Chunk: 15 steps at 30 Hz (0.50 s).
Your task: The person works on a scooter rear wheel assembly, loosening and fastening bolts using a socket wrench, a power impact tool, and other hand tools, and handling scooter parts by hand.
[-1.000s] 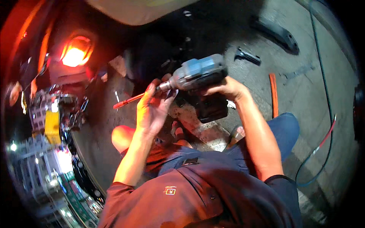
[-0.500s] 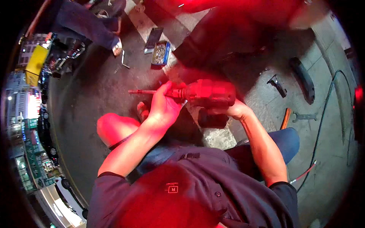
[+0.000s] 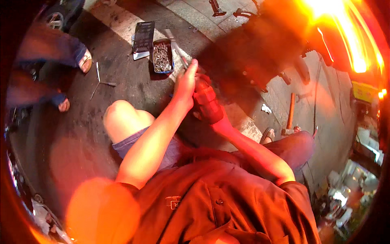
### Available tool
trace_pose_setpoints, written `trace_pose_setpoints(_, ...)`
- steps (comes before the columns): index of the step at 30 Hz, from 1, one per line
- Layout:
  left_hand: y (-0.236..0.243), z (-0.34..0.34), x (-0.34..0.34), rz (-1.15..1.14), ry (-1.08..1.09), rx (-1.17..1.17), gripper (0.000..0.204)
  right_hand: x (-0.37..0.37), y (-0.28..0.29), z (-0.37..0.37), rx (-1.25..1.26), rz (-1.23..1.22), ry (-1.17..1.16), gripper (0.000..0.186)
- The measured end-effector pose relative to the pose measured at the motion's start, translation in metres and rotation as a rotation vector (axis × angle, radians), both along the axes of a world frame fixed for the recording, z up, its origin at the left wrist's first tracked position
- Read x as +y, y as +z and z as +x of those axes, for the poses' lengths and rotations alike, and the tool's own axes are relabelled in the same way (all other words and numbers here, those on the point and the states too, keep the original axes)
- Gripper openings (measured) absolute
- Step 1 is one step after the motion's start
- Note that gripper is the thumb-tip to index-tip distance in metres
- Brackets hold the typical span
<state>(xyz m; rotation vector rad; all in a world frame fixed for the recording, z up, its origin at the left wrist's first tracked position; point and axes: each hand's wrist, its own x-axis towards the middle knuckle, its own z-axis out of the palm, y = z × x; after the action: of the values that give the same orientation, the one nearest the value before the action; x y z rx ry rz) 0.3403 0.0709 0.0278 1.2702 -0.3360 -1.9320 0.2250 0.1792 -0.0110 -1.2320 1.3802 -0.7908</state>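
My left hand (image 3: 186,87) is closed round the front end of a cordless impact tool (image 3: 207,99), where a long slim bit (image 3: 183,60) sticks out, pointing up and away from me. My right hand (image 3: 219,124) grips the rear handle end of the tool; most of its fingers are hidden by the tool and the red glare. Just beyond the bit lies an open blue-edged box of small metal fasteners (image 3: 163,57), beside a dark flat tray (image 3: 143,36).
A co-worker's legs and sandalled feet (image 3: 84,61) are at left. A three-armed wrench (image 3: 98,83), an orange-handled hammer (image 3: 291,112), a white rag (image 3: 265,108) and a hose (image 3: 316,101) lie on the pavement. A glowing red-orange light (image 3: 357,57) glares at upper right.
The impact tool has swung from sideways, bit to the left, to pointing away from me, both hands still on it. The view has turned, bringing the fastener box and co-worker's legs further in.
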Motion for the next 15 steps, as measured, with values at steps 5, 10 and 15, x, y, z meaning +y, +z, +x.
trace_pose_setpoints(5, -0.032, -0.011, -0.016, -0.117, -0.200, -0.030, 0.025, 0.017, 0.022, -0.009, 0.354, 0.175, -0.031, 0.039)
trace_pose_setpoints(10, -0.051, 0.008, -0.049, -0.141, -0.439, 0.094, 0.021, -0.002, 0.095, -0.056, 0.504, 0.313, -0.394, 0.030)
trace_pose_setpoints(15, -0.055, 0.019, -0.061, -0.257, -0.643, 0.018, 0.020, -0.015, 0.136, -0.085, 0.436, 0.138, -0.815, 0.033)
